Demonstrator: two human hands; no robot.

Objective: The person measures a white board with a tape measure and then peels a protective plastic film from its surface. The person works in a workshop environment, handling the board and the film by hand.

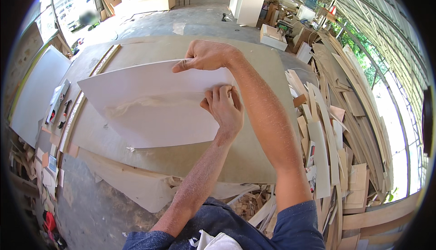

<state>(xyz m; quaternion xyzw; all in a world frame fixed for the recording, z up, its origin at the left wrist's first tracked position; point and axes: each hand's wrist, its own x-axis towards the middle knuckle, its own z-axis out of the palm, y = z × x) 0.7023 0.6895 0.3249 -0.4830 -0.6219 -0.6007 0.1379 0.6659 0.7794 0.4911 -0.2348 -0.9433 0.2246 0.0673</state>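
A white board (pixel 172 127) lies over the worktable, its corners pointing left and toward me. A beige dusty-looking band (pixel 145 103) crosses its face. At the board's far edge my right hand (pixel 206 55) is closed, with the thumb over the near face and the fingers partly hidden behind. Below it my left hand (pixel 225 108) is closed at the board's right edge, its fingers curled against it. Whether anything small is pinched there is hidden. Pale dust coats both forearms.
The worktable (pixel 245 159) has a long pale strip (pixel 75 113) along its left side, with markers (pixel 67 107) and a white box (pixel 56 100) beside it. Wood offcuts and long boards (pixel 359 127) crowd the right. White cabinets (pixel 247 2) stand on the concrete floor beyond.
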